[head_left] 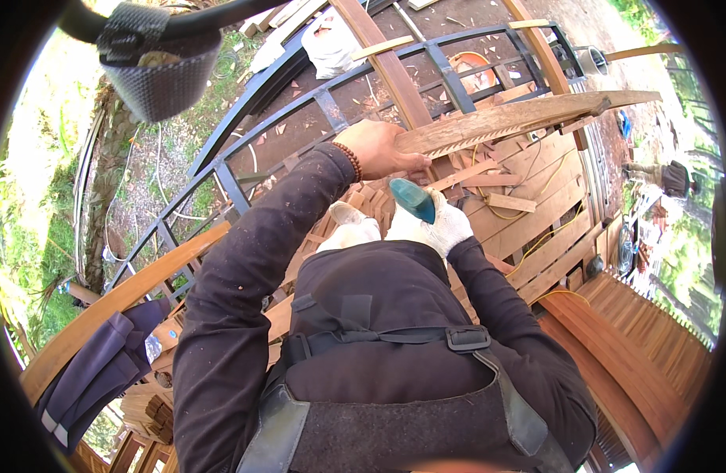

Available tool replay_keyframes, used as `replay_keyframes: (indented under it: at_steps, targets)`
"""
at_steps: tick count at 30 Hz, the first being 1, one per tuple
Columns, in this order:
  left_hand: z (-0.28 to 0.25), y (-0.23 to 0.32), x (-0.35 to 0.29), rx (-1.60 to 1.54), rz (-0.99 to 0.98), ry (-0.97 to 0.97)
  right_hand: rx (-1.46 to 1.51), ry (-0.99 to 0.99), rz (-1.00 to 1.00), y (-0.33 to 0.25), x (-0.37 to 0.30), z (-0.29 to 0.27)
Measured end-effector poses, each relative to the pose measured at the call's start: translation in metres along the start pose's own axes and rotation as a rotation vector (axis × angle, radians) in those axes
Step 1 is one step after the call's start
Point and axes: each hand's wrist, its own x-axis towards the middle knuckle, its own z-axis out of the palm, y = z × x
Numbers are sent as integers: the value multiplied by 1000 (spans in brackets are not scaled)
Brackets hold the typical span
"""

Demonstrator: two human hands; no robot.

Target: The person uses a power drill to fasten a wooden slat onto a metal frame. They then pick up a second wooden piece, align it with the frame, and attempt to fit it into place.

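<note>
My left hand, bare with a beaded bracelet at the wrist, closes round the near end of a long weathered wooden plank. The plank reaches off to the right, its lower edge lined with pale notches. My right hand, in a white work glove, is closed on a teal rounded object, which looks like a tool's body or handle. Its other end is hidden. Left of that glove, a white thing with a tan tip shows at my front; I cannot tell what it is.
A dark metal frame curves across ahead, with wooden bars lying over it. Wood offcuts and a yellow cord lie on planks. Left, a dark cloth hangs on a wooden rail. A person is at far right.
</note>
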Motion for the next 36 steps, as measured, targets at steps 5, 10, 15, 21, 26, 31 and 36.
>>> replay_keyframes:
  at_steps: [5, 10, 15, 21, 26, 31, 36]
  targets:
    - [-5, 9, -6, -8, -23, -61, -93, 31, -117, 12, 22, 13]
    - [4, 5, -2, 8, -40, -40, -187, -114, -200, -16, 56, -7]
    - [7, 3, 1, 1, 15, -10, -190, -147, -187, -6, 74, 7]
    - [13, 2, 6, 24, 77, 67, -156, -145, -136, -17, 66, 11]
    - [16, 3, 9, 4, 67, 56, -232, -162, -106, -33, 69, 19]
    - [13, 6, 9, 11, 30, -10, -382, -138, -296, -55, 80, 5]
    - [12, 3, 9, 11, 63, 30, -206, -189, -165, -29, 89, 1]
